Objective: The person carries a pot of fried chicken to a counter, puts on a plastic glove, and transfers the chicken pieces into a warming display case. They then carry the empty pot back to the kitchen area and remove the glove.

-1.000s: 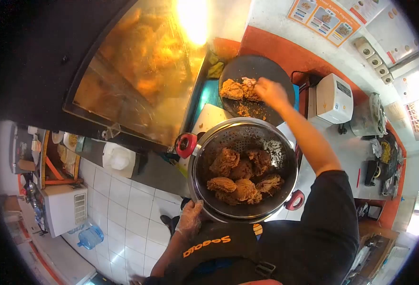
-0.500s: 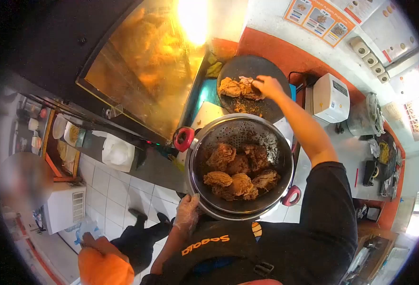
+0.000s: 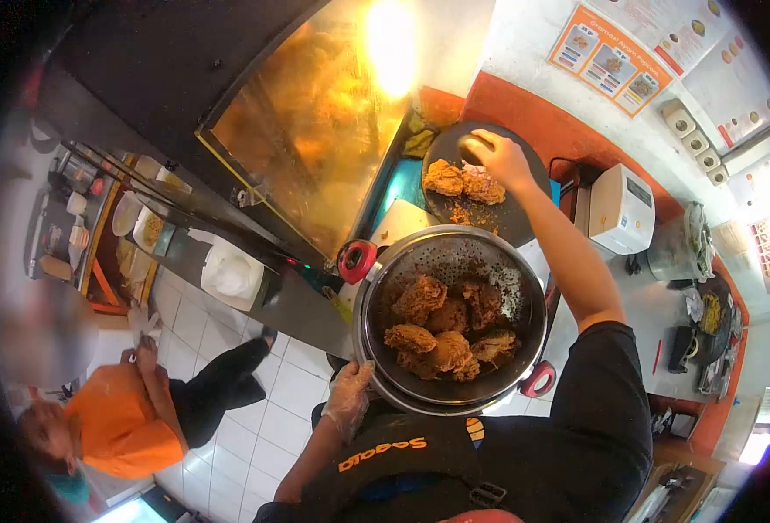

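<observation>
A metal colander holds several browned fried chicken pieces and rests in a pot with red handles. My left hand, in a clear plastic glove, grips the rim at the lower left. Beyond it lies a round dark board with fried chicken and crumbs on it. Over the far side of this board, my right hand is closed, fingers curled around a rounded brownish thing I cannot make out.
A lit glass-fronted cabinet stands left of the board. A white boxy device sits on the counter at right. Across the tiled floor, a person in an orange shirt stands at lower left.
My right hand has lifted off the chicken toward the board's far side, its fingers now curled round something. The person in orange has come further into view. My left hand keeps its grip.
</observation>
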### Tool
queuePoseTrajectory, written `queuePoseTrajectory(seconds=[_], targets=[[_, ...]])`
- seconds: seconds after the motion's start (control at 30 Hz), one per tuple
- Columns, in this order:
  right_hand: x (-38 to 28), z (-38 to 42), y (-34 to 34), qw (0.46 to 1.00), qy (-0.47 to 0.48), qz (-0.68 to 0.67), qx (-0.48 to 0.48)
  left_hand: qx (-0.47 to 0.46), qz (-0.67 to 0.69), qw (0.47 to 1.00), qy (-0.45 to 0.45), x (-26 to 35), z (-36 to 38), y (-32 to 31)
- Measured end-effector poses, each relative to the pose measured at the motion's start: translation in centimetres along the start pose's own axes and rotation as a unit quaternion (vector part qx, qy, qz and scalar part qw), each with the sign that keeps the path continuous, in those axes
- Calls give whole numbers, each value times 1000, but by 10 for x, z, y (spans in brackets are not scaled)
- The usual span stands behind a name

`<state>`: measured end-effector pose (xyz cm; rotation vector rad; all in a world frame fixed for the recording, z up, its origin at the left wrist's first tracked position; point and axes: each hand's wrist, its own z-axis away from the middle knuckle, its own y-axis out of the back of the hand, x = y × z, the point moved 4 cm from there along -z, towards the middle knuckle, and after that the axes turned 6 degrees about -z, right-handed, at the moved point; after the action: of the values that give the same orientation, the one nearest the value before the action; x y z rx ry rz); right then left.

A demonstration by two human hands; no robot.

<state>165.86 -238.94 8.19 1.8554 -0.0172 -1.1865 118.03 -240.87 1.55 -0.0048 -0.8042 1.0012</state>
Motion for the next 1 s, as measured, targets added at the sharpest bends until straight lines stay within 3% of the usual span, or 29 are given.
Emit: queuePoseTrajectory(seconds=[0.07, 0.13, 0.17, 0.2, 0.27, 0.43, 0.5, 0.53, 0.6, 0.63, 0.73, 0.8, 0.87, 0.9, 0.93, 1.0], targets=[[-42, 18, -12, 998, -1, 43, -49, 5, 0, 1000, -2, -2, -1, 1], [-31, 31, -52, 961, 38, 246, -118, 8, -3, 1000, -11, -9, -5, 5], [-3, 30, -71, 951, 118, 285, 2, 14, -43, 999, -24, -18, -7, 14], [12, 16, -71, 951, 125, 282, 11, 18, -81, 996, -44, -17, -13, 18], [31, -14, -65, 995, 32, -8, -98, 17, -41, 998, -32, -14, -3, 10], [-21, -7, -38, 996, 10, 23, -88, -10, -31, 998, -61, -7, -1, 5], [-19, 10, -53, 980, -7, 148, -129, -11, -31, 998, -48, -9, -7, 8], [4, 17, -74, 957, 82, 275, -53, -15, -34, 999, -29, -11, -5, 8], [28, -16, -69, 992, 71, 81, -65, -13, -48, 998, -42, -2, -1, 6], [37, -38, -63, 991, 51, 57, -114, -12, -55, 997, -45, -2, 3, 2], [11, -42, -35, 997, 6, 51, -52, -13, -30, 999, -31, -1, 5, -1], [4, -26, -42, 996, -19, 49, -70, -14, -28, 999, -41, -4, 1, 2], [-8, 6, -61, 968, 56, 212, -121, -9, -24, 999, -33, -8, 2, 3], [-18, 14, -51, 963, -46, 219, -151, -6, -28, 999, -33, -8, 3, 7], [21, -18, -67, 981, 34, 159, -106, -4, -38, 999, -24, -8, 0, 8], [45, -55, -61, 992, 5, 80, -99, 0, -43, 999, -12, -11, 2, 5]])
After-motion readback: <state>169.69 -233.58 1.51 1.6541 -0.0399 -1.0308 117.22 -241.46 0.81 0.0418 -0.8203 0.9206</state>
